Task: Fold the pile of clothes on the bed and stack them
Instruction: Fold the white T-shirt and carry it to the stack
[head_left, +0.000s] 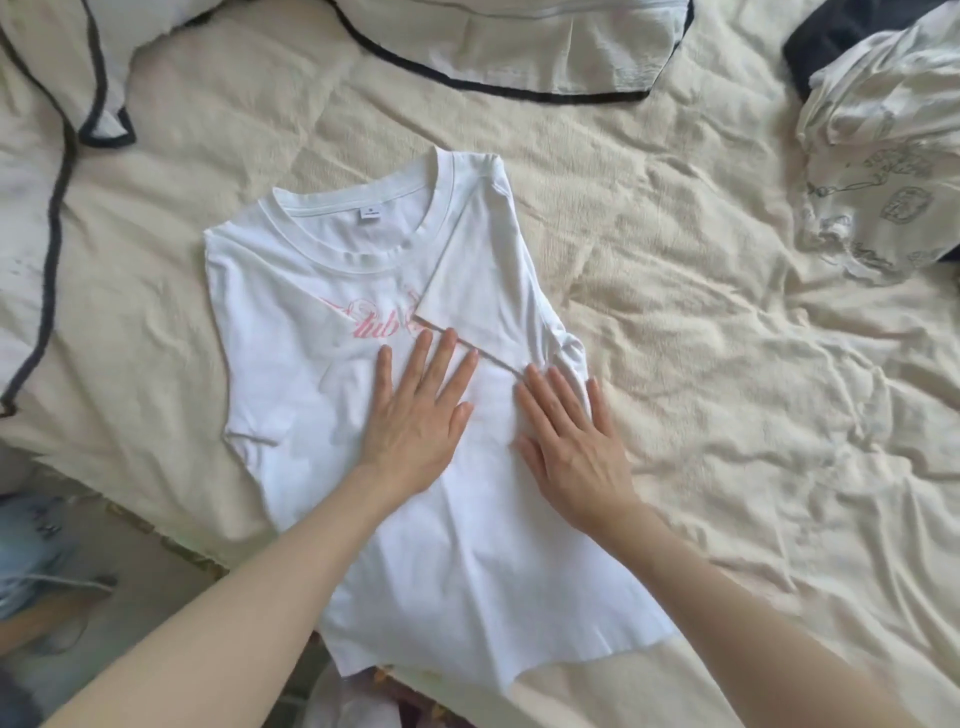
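A white T-shirt (291, 364) with pink lettering lay flat on the bed (701, 338), collar pointing away, its hem hanging over the near edge. Its right side and sleeve were folded in across the chest. Both forearms reached forward from the lower corners. The left hand (421, 410) lay palm down on the shirt's middle, fingers straight and slightly spread, their tips just at the folded sleeve's edge. The right hand (571, 441) pressed flat beside it, fingers extended along the fold, holding nothing. A crumpled pile of clothes (878, 150) sat well apart at the far right.
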